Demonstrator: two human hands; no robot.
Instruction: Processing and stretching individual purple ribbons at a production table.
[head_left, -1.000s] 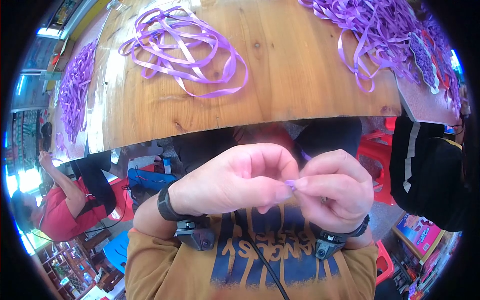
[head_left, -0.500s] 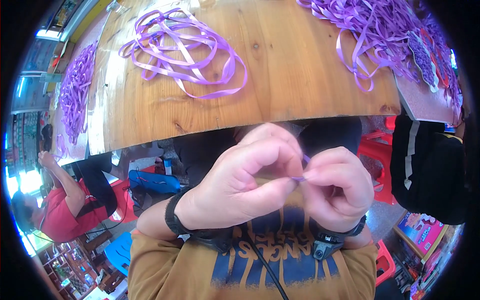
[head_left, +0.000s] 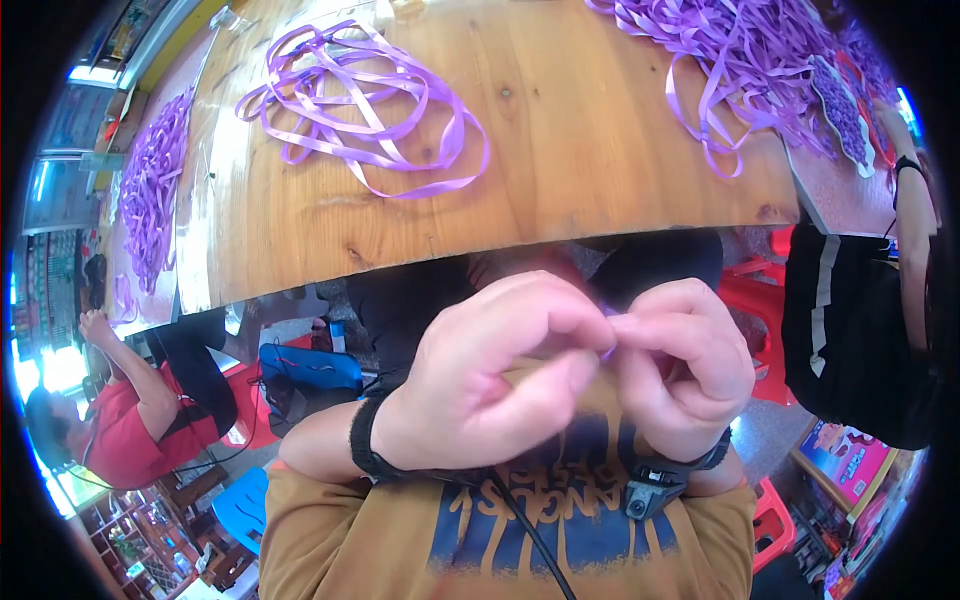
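Main risk, as judged: the purple strip (head_left: 607, 353) slipping free, since only a tiny bit showed at the fingertips, just off the near edge of the wooden table (head_left: 560, 150), and the left hand (head_left: 480, 380) seemed to have little grip on it. Right hand (head_left: 690, 365) pinched the strip between thumb and forefinger; left thumb and forefinger stood apart, forefinger tip up against the strip and the right fingertips, other left fingers mostly hidden. A twist or crooked fold could also go unnoticed, because fingers covered most of the piece, and a dropped end would likely fall short of the table, toward the lap. Loose ribbon loops (head_left: 455, 184) lay on the table's left part, well apart from the hands; the tangled ribbon pile (head_left: 735, 60) sat at its far right, a snag risk if pulled on. Pose: both hands were held up off the table's near edge, wrists turned inward so fingertips met; left hand was arched into a wide curve, right fingers curled in, black wristband (head_left: 368, 440) on the left wrist
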